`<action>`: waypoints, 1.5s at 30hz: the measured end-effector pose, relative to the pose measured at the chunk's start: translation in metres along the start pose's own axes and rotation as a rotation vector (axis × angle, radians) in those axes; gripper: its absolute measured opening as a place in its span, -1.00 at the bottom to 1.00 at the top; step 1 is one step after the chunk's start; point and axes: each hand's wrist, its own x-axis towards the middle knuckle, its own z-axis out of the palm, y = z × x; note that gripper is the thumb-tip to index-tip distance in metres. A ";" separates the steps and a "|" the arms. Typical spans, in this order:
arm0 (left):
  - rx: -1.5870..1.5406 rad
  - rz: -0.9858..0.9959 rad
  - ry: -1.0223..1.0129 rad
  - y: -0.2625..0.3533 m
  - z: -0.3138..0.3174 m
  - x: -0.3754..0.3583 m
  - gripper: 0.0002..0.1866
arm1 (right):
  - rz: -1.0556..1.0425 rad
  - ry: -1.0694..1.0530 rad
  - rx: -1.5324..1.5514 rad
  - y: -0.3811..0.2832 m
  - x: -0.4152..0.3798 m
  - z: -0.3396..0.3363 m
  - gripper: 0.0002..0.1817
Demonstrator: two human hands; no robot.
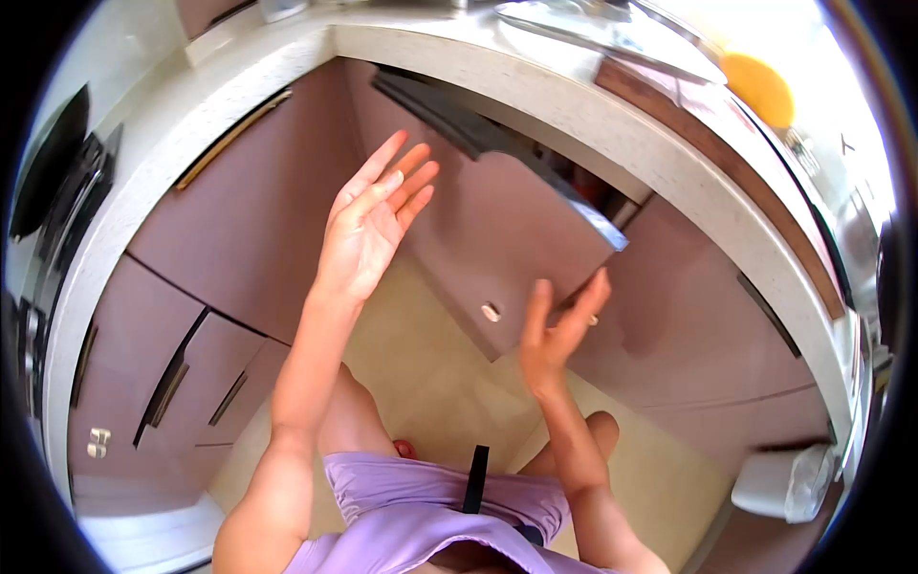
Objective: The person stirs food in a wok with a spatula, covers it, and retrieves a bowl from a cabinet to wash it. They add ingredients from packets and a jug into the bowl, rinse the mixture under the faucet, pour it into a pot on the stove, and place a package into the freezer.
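My left hand is raised in front of the lower cabinets, palm up, its fingers apart and nothing in it. Lower and to the right, my right hand is beside the free edge of a partly open cabinet door. Its thumb and fingers are spread; whether the fingertips touch the door edge cannot be made out. A small pale fitting sits on the door near its lower corner. Behind the door's top edge, a dark gap shows part of the cabinet's inside.
A pale countertop curves over the cabinets, with a glass lid or plate and a round yellow object on it. A white bin with a plastic liner hangs at the lower right. Drawers are at the left.
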 end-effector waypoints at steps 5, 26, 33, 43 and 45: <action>0.116 0.422 0.724 0.037 -0.080 -0.024 -0.30 | -0.091 0.065 -0.198 0.002 0.014 -0.008 -0.43; 0.288 0.656 0.583 -0.022 0.041 -0.021 -0.05 | -0.067 -0.712 0.455 -0.054 -0.138 0.087 -0.03; 0.685 0.343 0.138 -0.084 0.091 -0.078 -0.18 | -0.378 -0.516 -0.017 -0.002 -0.111 0.088 -0.34; 1.723 0.280 0.435 -0.074 -0.198 -0.099 -0.70 | -0.112 -0.480 -0.039 0.055 -0.077 0.040 -0.69; 2.018 0.292 0.374 -0.082 -0.301 -0.050 -0.70 | -0.174 -0.470 -0.030 0.057 -0.081 0.039 -0.70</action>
